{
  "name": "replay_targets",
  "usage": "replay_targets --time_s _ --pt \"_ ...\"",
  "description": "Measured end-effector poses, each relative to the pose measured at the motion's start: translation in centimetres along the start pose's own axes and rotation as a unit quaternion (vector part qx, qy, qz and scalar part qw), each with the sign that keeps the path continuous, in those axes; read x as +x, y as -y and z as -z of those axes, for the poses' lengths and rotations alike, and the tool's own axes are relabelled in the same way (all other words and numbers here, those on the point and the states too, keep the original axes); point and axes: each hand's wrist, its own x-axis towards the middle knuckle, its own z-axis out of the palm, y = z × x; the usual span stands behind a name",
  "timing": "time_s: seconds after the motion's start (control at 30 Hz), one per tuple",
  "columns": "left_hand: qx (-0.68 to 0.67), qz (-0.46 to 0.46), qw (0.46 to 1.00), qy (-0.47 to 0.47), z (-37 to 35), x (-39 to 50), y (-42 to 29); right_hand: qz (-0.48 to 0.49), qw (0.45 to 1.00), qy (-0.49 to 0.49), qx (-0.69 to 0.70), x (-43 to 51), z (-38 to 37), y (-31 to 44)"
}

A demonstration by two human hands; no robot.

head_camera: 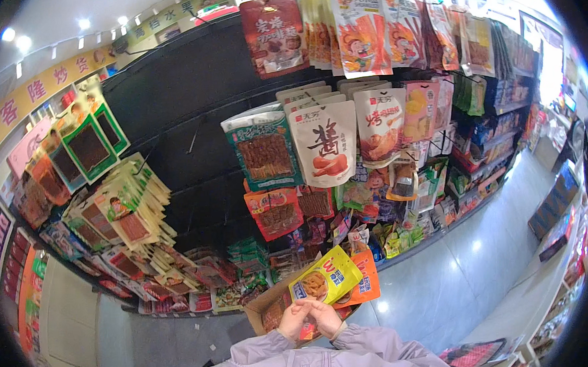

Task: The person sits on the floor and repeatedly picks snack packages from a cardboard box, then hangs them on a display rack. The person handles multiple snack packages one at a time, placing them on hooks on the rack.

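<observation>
Both hands meet low in the middle of the head view, over an open cardboard box (255,312). My left hand (295,321) and my right hand (325,317) pinch the lower edge of a yellow snack pouch (329,276) with their fingertips together. Behind it, partly covered, an orange snack pouch (367,277) sticks out to the right; which hand holds that one, I cannot tell. Red packets (276,314) lie in the box beneath the hands, partly hidden by them.
Ahead stands a black display rack (170,100) with hooks. White pouches (324,142), a teal pouch (262,150) and red pouches (274,212) hang there. More packs (126,212) hang at left. A tiled floor (448,265) and low shelving (554,289) extend at right.
</observation>
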Motion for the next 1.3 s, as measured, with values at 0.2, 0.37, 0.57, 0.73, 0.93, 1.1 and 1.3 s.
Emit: replay_targets --time_s 0.2,0.37,0.57,0.73,0.93,1.1,1.3 --pt "-0.066 -0.071 0.990 -0.100 0.9 1.4 2.5 -0.013 0.996 0.072 -0.052 0.9 0.1 -1.9" --pt "-0.061 -0.052 0.973 -0.218 1.0 2.3 1.2 0.045 0.982 0.153 -0.102 2.3 -0.2 -1.1" --pt "-0.092 -0.080 0.968 -0.222 -5.2 5.1 2.1 0.069 0.967 0.158 -0.186 1.3 4.4 4.0" --pt "-0.021 -0.091 0.984 -0.154 -12.7 7.0 3.1 0.089 0.910 0.054 -0.401 -2.1 10.1 11.6" --pt "-0.028 -0.079 0.993 -0.082 -20.0 9.0 6.2 0.140 0.886 0.045 -0.439 -5.0 17.0 17.5" --pt "-0.040 -0.075 0.993 -0.081 -23.7 10.2 9.0 0.149 0.864 0.035 -0.480 -7.0 21.1 19.7" --pt "-0.041 -0.066 0.993 -0.092 -26.8 9.8 10.0 0.171 0.856 0.049 -0.485 -8.4 23.7 21.0"
